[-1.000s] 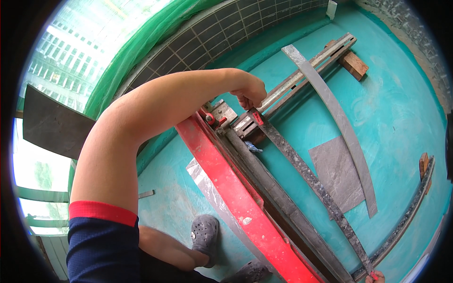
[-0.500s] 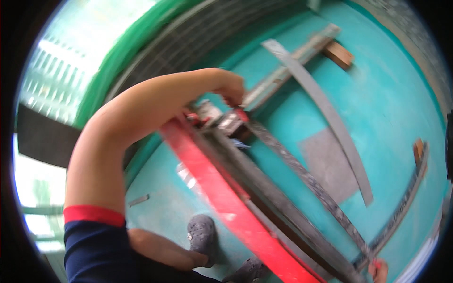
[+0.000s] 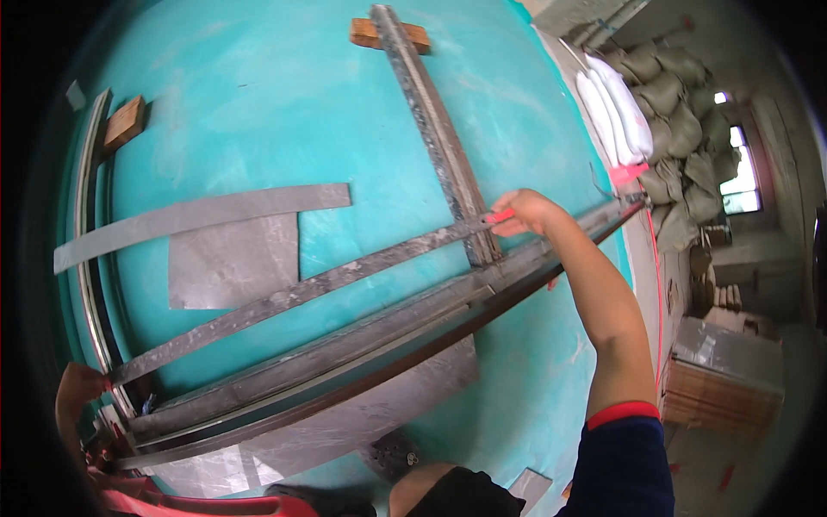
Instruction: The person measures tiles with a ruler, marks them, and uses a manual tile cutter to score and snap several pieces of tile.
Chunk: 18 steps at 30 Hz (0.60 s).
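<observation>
My right hand (image 3: 527, 213) has thumb and fingers closed on the red tab (image 3: 500, 216) at the right end of a long speckled bar (image 3: 301, 289). My left hand (image 3: 80, 385) is at the bar's other end; I cannot tell how far its shadowed fingers are closed. The bar spans from the left rail (image 3: 83, 185) to the right rail (image 3: 435, 133), nearer to me than the grey tile (image 3: 233, 267). A tile strip (image 3: 207, 212) crosses the left rail; a wooden block (image 3: 363, 33) lies beneath the right rail's far end.
</observation>
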Each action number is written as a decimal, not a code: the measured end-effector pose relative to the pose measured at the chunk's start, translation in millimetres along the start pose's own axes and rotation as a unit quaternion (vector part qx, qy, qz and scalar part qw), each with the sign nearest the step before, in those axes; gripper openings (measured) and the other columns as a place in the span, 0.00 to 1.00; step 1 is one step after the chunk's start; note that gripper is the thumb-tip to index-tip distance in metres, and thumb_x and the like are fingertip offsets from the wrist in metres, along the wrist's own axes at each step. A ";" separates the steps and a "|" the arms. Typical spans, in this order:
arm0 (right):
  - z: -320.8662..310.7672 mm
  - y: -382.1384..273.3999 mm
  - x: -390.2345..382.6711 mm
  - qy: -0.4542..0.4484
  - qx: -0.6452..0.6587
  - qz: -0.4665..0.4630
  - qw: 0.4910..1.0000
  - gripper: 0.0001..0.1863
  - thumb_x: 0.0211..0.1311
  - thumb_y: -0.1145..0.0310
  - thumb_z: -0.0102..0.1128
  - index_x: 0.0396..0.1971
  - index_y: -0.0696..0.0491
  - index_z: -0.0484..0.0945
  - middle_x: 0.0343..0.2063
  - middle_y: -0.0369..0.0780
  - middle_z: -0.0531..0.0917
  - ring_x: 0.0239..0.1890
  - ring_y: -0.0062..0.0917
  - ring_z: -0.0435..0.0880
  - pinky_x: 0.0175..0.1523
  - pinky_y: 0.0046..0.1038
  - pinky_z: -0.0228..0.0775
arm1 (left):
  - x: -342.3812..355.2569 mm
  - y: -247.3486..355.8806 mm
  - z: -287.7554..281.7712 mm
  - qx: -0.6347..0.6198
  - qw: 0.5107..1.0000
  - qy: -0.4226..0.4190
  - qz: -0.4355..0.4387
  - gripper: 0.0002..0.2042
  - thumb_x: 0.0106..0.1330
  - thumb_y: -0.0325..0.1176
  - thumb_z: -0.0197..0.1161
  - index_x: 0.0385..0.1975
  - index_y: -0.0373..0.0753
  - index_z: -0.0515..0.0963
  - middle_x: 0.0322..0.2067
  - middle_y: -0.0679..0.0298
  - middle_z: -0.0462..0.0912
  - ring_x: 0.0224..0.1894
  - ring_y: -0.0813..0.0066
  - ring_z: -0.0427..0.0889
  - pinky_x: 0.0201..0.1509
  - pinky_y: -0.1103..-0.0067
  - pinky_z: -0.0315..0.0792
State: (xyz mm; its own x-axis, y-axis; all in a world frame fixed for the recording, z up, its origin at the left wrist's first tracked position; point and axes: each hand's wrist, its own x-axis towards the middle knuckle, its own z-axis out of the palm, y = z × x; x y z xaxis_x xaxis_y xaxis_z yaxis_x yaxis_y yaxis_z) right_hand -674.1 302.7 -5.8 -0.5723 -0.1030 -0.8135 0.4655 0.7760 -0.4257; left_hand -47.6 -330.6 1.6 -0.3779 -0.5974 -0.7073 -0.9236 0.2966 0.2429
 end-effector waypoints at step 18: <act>2.3 -3.2 1.5 -0.006 -0.033 -0.025 0.999 0.11 0.66 0.71 0.43 0.42 0.58 0.72 0.44 0.46 0.79 0.36 0.35 0.84 0.38 0.32 0.80 | -6.1 10.5 -1.5 -0.061 0.998 -0.022 0.003 0.06 0.43 0.26 0.58 0.16 0.29 0.76 0.11 0.67 0.68 0.11 0.80 0.63 0.15 0.82 0.53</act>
State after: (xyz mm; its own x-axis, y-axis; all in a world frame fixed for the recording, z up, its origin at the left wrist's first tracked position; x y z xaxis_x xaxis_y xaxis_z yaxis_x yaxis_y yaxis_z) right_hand -674.9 298.6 -6.6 -0.5854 -0.1500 -0.7967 0.3903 0.8092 -0.4392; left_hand -55.1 -324.9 9.6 -0.3824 -0.5617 -0.7337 -0.9234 0.2051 0.3243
